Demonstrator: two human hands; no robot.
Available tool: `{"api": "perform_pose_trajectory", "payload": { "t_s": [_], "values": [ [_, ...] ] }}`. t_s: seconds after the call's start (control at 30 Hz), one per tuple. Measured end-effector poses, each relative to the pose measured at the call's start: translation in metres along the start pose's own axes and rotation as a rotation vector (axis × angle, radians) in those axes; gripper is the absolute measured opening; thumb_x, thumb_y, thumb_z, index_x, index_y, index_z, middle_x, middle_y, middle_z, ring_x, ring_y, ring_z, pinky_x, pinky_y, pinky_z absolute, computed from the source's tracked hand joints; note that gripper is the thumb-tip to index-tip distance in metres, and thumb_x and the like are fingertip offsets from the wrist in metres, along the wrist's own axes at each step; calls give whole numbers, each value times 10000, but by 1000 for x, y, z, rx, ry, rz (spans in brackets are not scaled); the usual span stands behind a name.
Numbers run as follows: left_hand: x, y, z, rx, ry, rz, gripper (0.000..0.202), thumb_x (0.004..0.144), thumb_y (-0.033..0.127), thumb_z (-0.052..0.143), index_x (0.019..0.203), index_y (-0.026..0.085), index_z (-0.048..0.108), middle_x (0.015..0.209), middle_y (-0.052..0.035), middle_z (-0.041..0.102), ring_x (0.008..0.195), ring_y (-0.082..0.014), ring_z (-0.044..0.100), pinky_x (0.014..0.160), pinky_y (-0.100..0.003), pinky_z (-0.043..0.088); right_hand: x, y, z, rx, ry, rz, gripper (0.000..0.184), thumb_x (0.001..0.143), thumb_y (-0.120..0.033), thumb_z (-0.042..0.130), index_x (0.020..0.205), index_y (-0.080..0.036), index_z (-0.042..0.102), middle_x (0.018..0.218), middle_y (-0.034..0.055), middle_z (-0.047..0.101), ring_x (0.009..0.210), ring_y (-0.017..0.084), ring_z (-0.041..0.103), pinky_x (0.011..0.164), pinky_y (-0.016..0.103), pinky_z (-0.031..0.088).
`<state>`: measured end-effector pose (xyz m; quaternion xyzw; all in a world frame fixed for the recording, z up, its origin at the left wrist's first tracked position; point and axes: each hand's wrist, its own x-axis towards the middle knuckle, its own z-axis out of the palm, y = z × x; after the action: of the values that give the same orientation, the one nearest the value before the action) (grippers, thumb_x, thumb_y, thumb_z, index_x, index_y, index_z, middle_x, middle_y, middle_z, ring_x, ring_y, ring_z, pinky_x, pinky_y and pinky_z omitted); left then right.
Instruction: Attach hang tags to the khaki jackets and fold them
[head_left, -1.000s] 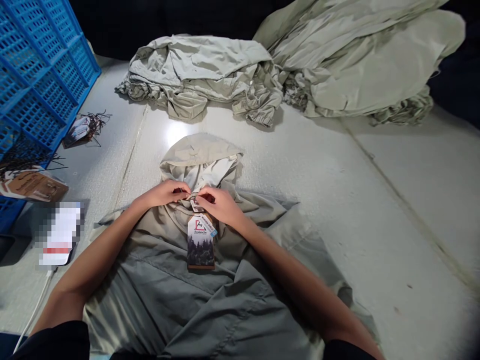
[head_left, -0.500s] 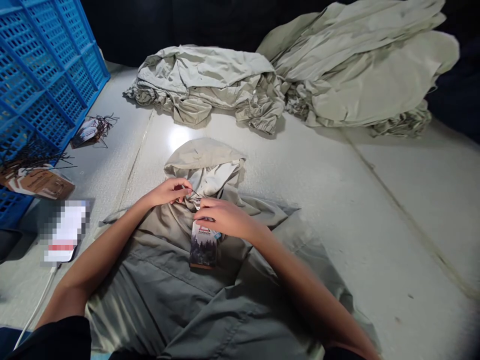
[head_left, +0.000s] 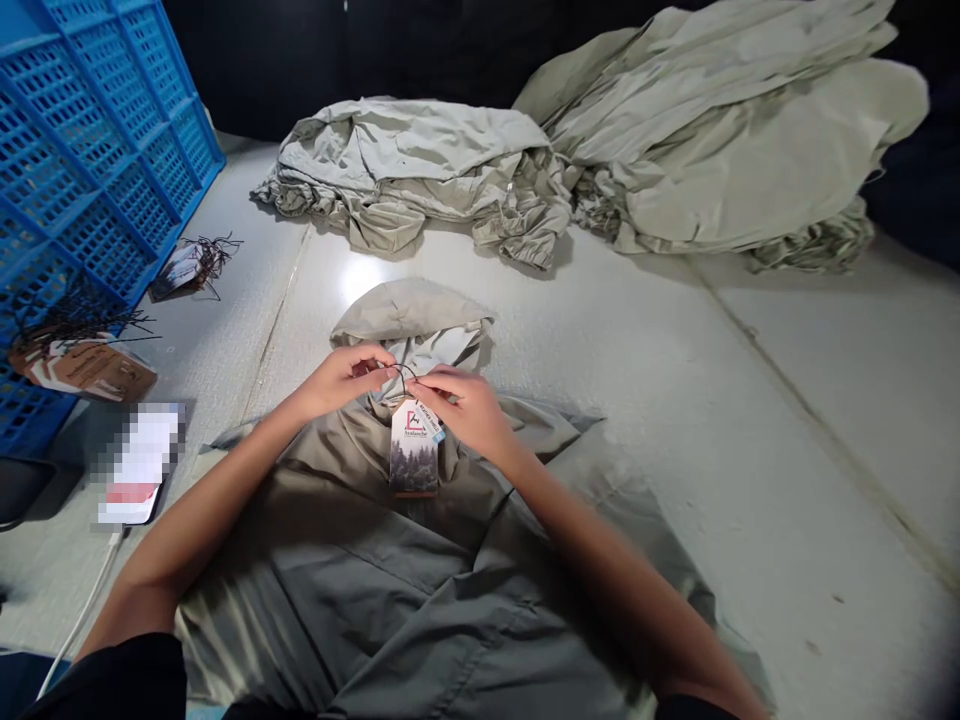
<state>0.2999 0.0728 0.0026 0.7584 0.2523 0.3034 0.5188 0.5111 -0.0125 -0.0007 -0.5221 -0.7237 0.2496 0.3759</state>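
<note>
A grey-green hooded jacket (head_left: 360, 570) lies spread in front of me, its hood (head_left: 409, 308) pointing away. At its neck, my left hand (head_left: 349, 380) pinches one side of a thin dark string (head_left: 406, 368). My right hand (head_left: 469, 408) pinches the other side, so the string arches between my fingertips. From it hangs a paper hang tag (head_left: 413, 455) with a forest picture and a red logo, resting on the jacket front. A smaller white and blue tag (head_left: 431, 422) overlaps its upper right corner.
Crumpled pale garments (head_left: 420, 160) and a larger pile (head_left: 750, 160) lie along the back. At left stand a blue plastic crate (head_left: 97, 130), two bunches of stringed tags (head_left: 97, 370) (head_left: 184, 270), and a phone (head_left: 142, 465) on a white cable (head_left: 86, 610).
Both hands have risen slightly, and my right hand has turned and moved off the tag. The tag has shifted up, its logo now uncovered. The string now forms a visible arch.
</note>
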Motion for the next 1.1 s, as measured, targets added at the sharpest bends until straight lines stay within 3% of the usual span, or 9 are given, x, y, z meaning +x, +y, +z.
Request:
{"api": "perform_pose_trajectory", "payload": {
  "t_s": [0.13, 0.23, 0.37, 0.43, 0.57, 0.73, 0.87, 1.0, 1.1],
  "values": [
    [1, 4, 9, 21, 20, 63, 284, 875, 455, 643, 894, 175, 685, 836, -32, 642, 706, -113, 566, 640, -237, 457, -1, 8, 14, 23, 1, -6, 322, 942, -469, 529, 895, -227, 736, 829, 55, 680, 707, 176, 590, 679, 300, 451],
    [0, -10, 16, 9, 55, 50, 304, 904, 463, 598, 974, 178, 678, 883, -41, 663, 750, -124, 593, 697, -247, 480, -2, 18, 25, 39, -4, 10, 321, 934, -477, 530, 868, -220, 711, 784, 45, 666, 687, 169, 574, 667, 287, 438],
    [-20, -37, 23, 104, 260, -61, 381, 984, 468, 427, 1142, 176, 614, 895, -37, 665, 745, -128, 606, 756, -267, 497, -5, 27, 42, 66, 51, 105, 354, 926, -504, 510, 802, -209, 661, 730, 29, 640, 681, 163, 557, 663, 272, 426],
    [-37, -46, 19, 224, 274, -79, 402, 998, 462, 388, 1172, 171, 602, 914, -44, 671, 780, -139, 622, 794, -276, 495, -6, 26, 53, 92, 85, 145, 366, 920, -518, 502, 793, -207, 646, 727, 26, 635, 693, 165, 559, 658, 265, 422],
    [-63, -52, -5, 481, 162, -6, 413, 1005, 442, 356, 1174, 166, 612, 954, -60, 688, 907, -163, 643, 888, -285, 476, -4, 11, 84, 129, 154, 96, 332, 910, -497, 513, 810, -204, 632, 741, 17, 629, 704, 160, 560, 672, 258, 412],
    [-67, -46, -21, 761, 124, 78, 410, 1017, 386, 304, 1058, 165, 646, 1009, -97, 681, 998, -190, 632, 929, -297, 457, 6, -5, 111, 120, 226, 66, 305, 894, -472, 508, 777, -206, 603, 697, -1, 593, 688, 150, 535, 677, 256, 400],
    [-72, -30, -9, 868, 168, -11, 382, 1011, 359, 326, 1103, 154, 636, 1106, -138, 661, 1087, -242, 623, 951, -342, 450, 7, -7, 109, 197, 164, 131, 315, 857, -502, 520, 724, -217, 544, 643, -19, 539, 634, 138, 500, 631, 252, 400],
    [-84, -18, 4, 970, 104, -183, 385, 967, 386, 439, 1227, 154, 601, 1204, -170, 627, 1128, -305, 614, 957, -410, 447, 7, -7, 105, 273, 129, 128, 339, 827, -546, 547, 731, -220, 538, 639, -25, 533, 601, 130, 482, 600, 254, 398],
    [-92, -17, 9, 1013, 204, -185, 383, 982, 367, 403, 1237, 162, 602, 1233, -162, 626, 1191, -297, 575, 1049, -452, 376, 12, -7, 104, 281, 121, 128, 340, 829, -538, 552, 716, -218, 547, 589, -31, 507, 562, 130, 464, 583, 259, 390]
  ]
}}
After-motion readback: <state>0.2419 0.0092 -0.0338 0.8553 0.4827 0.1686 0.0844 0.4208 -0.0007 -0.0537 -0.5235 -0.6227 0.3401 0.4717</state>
